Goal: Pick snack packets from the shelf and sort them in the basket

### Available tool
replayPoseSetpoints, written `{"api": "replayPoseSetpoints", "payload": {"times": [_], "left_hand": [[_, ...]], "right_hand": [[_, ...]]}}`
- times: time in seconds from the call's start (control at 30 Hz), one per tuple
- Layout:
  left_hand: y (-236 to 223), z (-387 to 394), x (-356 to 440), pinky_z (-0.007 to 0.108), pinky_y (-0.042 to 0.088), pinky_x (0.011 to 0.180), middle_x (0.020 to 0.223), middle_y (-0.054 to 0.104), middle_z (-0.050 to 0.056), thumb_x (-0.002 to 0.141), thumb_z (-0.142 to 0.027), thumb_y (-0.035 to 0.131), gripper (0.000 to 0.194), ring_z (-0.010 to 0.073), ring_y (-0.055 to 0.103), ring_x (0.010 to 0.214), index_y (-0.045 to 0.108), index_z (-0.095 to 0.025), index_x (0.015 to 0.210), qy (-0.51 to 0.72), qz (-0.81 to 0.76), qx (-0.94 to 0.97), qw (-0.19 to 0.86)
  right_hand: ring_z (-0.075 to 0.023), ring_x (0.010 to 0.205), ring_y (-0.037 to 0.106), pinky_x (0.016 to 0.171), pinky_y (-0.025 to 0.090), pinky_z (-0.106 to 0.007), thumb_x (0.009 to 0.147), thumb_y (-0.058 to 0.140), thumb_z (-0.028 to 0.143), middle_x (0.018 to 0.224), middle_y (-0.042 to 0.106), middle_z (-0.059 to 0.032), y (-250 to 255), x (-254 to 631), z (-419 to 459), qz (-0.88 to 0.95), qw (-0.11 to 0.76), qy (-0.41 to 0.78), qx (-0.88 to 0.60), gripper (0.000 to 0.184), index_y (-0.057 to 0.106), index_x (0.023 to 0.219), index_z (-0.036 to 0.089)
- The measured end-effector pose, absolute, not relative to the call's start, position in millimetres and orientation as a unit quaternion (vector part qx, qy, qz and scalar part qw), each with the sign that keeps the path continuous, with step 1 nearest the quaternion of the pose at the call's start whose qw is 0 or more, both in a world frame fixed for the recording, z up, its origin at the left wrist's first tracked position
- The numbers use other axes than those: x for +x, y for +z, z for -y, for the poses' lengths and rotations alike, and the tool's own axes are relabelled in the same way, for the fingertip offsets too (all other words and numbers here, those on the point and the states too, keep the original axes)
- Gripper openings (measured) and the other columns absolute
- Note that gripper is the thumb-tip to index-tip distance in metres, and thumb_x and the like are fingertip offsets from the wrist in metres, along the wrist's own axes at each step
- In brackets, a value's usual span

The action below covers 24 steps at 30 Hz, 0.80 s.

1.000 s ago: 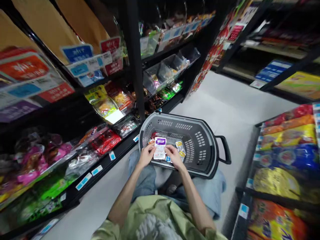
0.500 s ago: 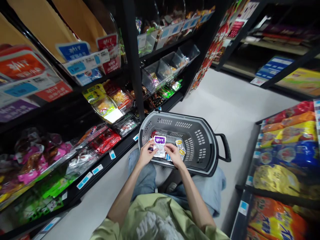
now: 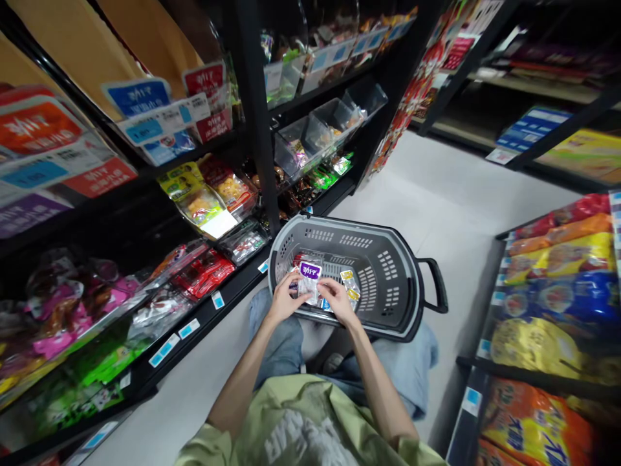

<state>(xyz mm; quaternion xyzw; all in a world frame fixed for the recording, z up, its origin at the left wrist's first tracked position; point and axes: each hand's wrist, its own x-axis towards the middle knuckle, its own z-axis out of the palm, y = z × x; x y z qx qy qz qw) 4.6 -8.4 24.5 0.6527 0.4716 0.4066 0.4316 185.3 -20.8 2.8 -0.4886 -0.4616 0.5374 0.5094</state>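
Observation:
A small snack packet (image 3: pixel 310 272) with a purple label and a clear lower part is held over the near side of the shopping basket (image 3: pixel 418 285). My left hand (image 3: pixel 285 299) grips its left side, thumb in front and fingers behind. At its right edge, my right hand (image 3: pixel 339 301) pinches it between thumb and fingertips. Beyond my right fingers lies a yellow-and-white packet (image 3: pixel 350 285) inside the basket. A blue packet (image 3: pixel 326 304) shows partly below the held one, and something red is half hidden behind it.
The basket, dark grey with a black handle (image 3: pixel 439 286), rests by my knees. On the left rises a shelf (image 3: pixel 213 317) of packaged snacks and clear bins (image 3: pixel 301 142). To the right stands a rack of bagged goods (image 3: pixel 557 310). Pale floor (image 3: pixel 412 181) runs between.
The packet has shifted and tilted slightly between my hands. My left fingers and thumb have changed their hold on its left side. The basket has stayed put.

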Motion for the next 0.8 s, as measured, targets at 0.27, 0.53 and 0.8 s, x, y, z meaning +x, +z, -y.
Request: {"api": "replayPoseSetpoints", "payload": {"times": [0.27, 0.53, 0.8], "left_hand": [[26.9, 4.9, 2.4, 0.039, 0.047, 0.095, 0.127, 0.056, 0.012, 0.079, -0.032, 0.067, 0.043, 0.0241, 0.055, 0.115, 0.057, -0.019, 0.119, 0.387, -0.452, 0.688, 0.415], [20.1, 3.2, -5.0, 0.031, 0.052, 0.081, 0.104, 0.069, 0.005, 0.089, -0.035, 0.053, 0.037, 0.0202, 0.065, 0.091, 0.055, -0.018, 0.121, 0.353, -0.482, 0.646, 0.475], [26.8, 4.5, -2.1, 0.030, 0.056, 0.079, 0.110, 0.068, 0.007, 0.082, -0.026, 0.063, 0.074, 0.0181, 0.067, 0.087, 0.026, -0.020, 0.146, 0.357, -0.432, 0.638, 0.528]], "right_hand": [[-0.0229, 0.101, 0.062, 0.079, 0.054, -0.034, 0.086, 0.060, 0.036, 0.122, 0.061, -0.0086, 21.1, 186.2, 27.2, 0.552, 0.439, 0.588, -0.395, 0.028, 0.067, 0.111, 0.024], [-0.0156, 0.059, 0.060, 0.056, 0.050, -0.027, 0.073, 0.072, 0.043, 0.068, 0.065, -0.0007, 9.0, 182.0, 21.0, 0.463, 0.475, 0.549, -0.509, 0.027, 0.066, 0.086, 0.020], [-0.0157, 0.058, 0.055, 0.054, 0.046, -0.026, 0.077, 0.063, 0.053, 0.065, 0.061, -0.0014, 10.7, 182.5, 18.7, 0.457, 0.464, 0.556, -0.516, 0.035, 0.065, 0.076, 0.018]]}}
